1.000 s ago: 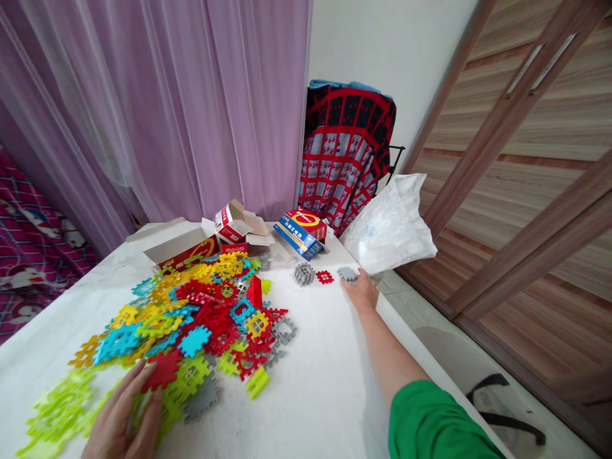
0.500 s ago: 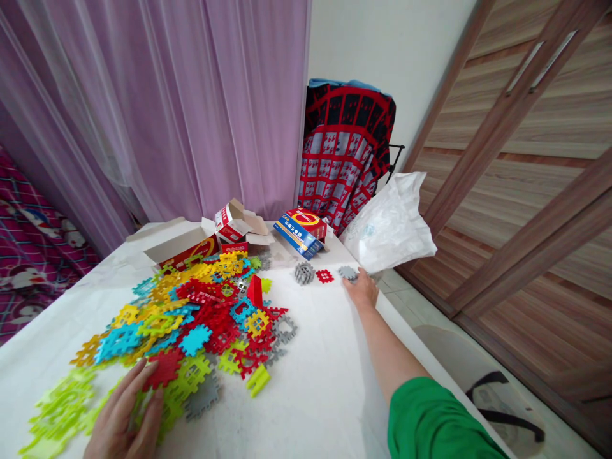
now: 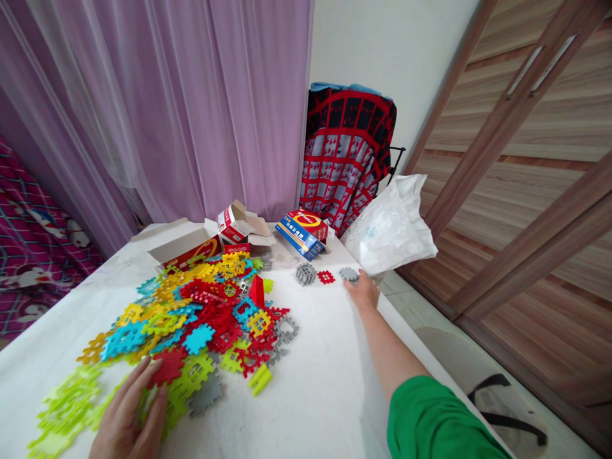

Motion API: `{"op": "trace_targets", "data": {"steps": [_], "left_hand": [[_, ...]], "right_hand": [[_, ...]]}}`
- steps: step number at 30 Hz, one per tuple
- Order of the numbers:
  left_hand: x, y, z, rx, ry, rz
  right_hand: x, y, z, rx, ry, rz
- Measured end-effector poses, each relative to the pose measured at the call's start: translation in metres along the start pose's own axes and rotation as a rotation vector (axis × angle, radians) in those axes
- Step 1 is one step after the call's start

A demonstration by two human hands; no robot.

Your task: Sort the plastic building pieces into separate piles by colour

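Head view, flat grey toothed plastic piece (image 3: 348, 274) still touched by right hand (image 3: 364, 292), grip unclear, left hand (image 3: 125, 417) kept with fingers apart

Interlocking plastic tiles (image 3: 198, 339) lie heaped across the table (image 3: 325, 376), left of center | opened carton (image 3: 192, 250) behind the heap | battery box (image 3: 302, 234) right of it, mid-frame | curtain (image 3: 191, 108) behind, upper left | wardrobe (image 3: 521, 185), right side of frame
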State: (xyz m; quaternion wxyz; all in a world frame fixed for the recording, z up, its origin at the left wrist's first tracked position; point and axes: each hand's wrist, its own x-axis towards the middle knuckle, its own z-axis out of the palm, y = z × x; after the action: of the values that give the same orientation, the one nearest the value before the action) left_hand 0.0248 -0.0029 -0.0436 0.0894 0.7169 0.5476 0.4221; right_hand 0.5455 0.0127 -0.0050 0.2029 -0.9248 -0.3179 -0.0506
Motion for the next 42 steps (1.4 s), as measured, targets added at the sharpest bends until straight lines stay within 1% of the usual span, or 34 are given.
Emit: {"op": "trace_targets", "data": {"steps": [6,14,19,25,30,32,35,37,38,42], "left_hand": [[-0.001,-0.003,0.000,-0.008,-0.006,-0.016],[0.000,0.003,0.000,0.026,0.010,0.019],[0.000,0.005,-0.001,0.049,0.026,0.064],[0.001,0.006,0.001,0.067,0.041,0.080],[0.004,0.006,0.005,0.074,0.056,0.128],[0.006,0.005,0.007,0.070,0.069,0.146],[0.008,0.004,0.009,0.070,0.086,0.142],[0.008,0.004,0.010,0.073,0.083,0.137],[0.008,0.004,0.010,0.074,0.079,0.135],[0.009,0.004,0.011,0.080,0.065,0.112]], "right_hand": [[0.000,0.001,0.001,-0.005,-0.001,-0.009],[0.000,0.002,0.000,0.006,-0.019,-0.004],[0.001,0.003,0.001,0.060,-0.006,-0.008],[0.000,0.003,0.003,0.181,0.065,-0.003],[-0.007,0.002,-0.001,0.223,0.207,0.004],[-0.012,0.000,-0.003,0.216,0.231,-0.014],[-0.030,-0.006,-0.003,0.254,0.224,-0.096],[-0.053,-0.013,0.000,0.329,0.179,-0.184],[-0.066,-0.017,0.002,0.379,0.143,-0.245],[-0.126,-0.037,0.005,0.557,-0.029,-0.598]]}}
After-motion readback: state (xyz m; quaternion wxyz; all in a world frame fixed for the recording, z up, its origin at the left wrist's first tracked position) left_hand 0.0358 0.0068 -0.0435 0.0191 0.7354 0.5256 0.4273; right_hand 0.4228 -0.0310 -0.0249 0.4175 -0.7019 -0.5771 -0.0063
